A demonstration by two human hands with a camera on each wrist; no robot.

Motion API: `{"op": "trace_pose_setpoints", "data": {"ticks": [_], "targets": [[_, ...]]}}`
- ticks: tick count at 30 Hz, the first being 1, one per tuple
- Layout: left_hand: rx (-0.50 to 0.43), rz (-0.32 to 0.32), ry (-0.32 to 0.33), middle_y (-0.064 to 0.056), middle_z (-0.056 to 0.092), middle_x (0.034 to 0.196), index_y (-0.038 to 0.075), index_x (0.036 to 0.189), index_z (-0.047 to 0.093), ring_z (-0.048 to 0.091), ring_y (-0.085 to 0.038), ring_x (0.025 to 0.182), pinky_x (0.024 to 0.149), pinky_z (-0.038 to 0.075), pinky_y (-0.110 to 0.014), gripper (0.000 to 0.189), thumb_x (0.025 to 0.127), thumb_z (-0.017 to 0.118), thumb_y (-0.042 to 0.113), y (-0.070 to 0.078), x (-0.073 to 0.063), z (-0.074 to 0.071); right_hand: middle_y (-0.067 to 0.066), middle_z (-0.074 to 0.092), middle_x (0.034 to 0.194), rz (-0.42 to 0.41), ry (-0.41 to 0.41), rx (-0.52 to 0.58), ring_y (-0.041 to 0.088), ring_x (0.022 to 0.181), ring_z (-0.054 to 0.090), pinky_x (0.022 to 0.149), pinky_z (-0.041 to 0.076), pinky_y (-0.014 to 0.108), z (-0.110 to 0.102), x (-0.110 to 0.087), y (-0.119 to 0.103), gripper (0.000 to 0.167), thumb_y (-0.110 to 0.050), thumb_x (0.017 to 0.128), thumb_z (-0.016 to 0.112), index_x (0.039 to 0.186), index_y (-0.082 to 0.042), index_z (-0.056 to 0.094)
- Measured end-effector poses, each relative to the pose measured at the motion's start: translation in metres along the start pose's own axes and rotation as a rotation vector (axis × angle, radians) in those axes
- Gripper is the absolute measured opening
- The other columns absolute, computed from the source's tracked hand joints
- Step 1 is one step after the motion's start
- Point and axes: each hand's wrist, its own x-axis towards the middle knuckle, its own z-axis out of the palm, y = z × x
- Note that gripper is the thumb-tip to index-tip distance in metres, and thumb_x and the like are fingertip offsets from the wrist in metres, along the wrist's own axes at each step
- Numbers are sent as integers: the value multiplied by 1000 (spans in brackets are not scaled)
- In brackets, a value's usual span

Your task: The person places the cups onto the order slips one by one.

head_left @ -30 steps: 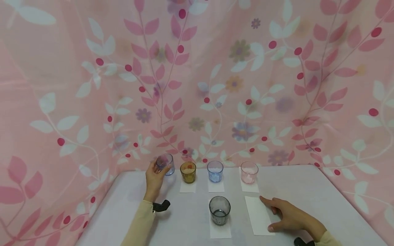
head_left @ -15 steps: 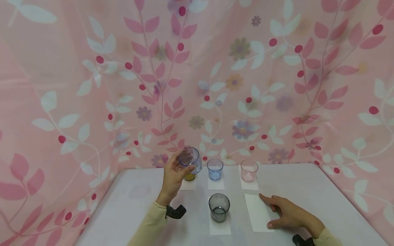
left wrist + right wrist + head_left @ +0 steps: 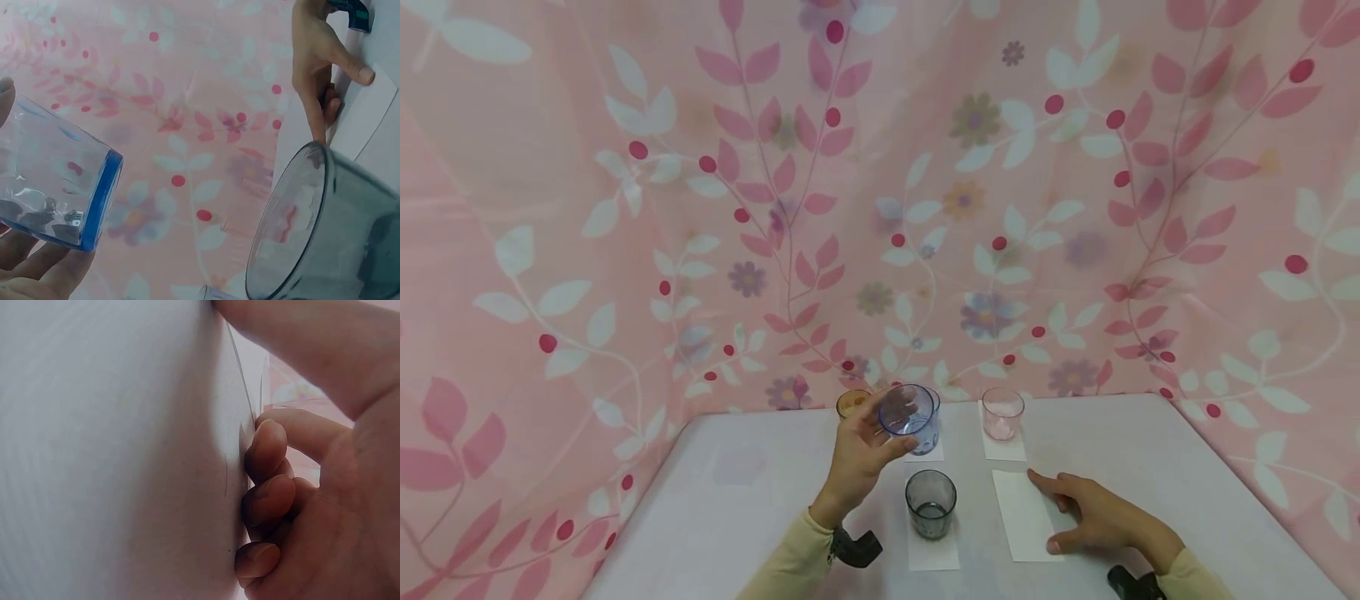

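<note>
My left hand holds a clear glass tumbler with a blue rim, tilted and raised above the table. In the left wrist view the same glass shows a deep blue edge, with fingertips below it and the thumb at left. Behind it a light blue glass is mostly hidden. My right hand rests on the table at the right edge of a white paper slip. Its index finger and thumb reach out to the slip; the remaining fingers are curled, holding nothing.
A grey glass stands on a paper slip at the front middle. At the back are an amber glass, partly behind my left hand, and a pink glass on a slip. A pink floral curtain hangs beyond the white table.
My left hand has lifted the blue-rimmed glass from the back left and carried it right, past the amber glass to in front of the light blue one. My right hand has stayed put.
</note>
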Motion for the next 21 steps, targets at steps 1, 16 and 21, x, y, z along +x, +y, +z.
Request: {"op": "trace_pose_setpoints", "data": {"ticks": [1,16,21], "targets": [[6,-11,-9,-33,53,150,-3,154,48,60,-39,136,113,52,-41,75,89,85,5,0,-1,4,-4,42,89,4,-4,4,0,78,37,63,29,23,0,0,-1,95,-39,84,90,156,2,46],[18,-124,-158,-22,57,153,-2,152,45,60,-31,141,116,48,-48,72,94,83,18,-15,-10,54,-1,44,89,95,-24,0,4,81,39,66,30,26,0,3,-4,97,-40,80,93,157,-2,48],[53,-190,-171,-21,60,151,3,153,46,59,-39,140,114,51,-44,70,95,82,21,-17,-8,67,-1,45,89,98,-23,-3,3,81,39,66,30,25,0,2,-3,97,-41,80,93,158,-4,49]]}}
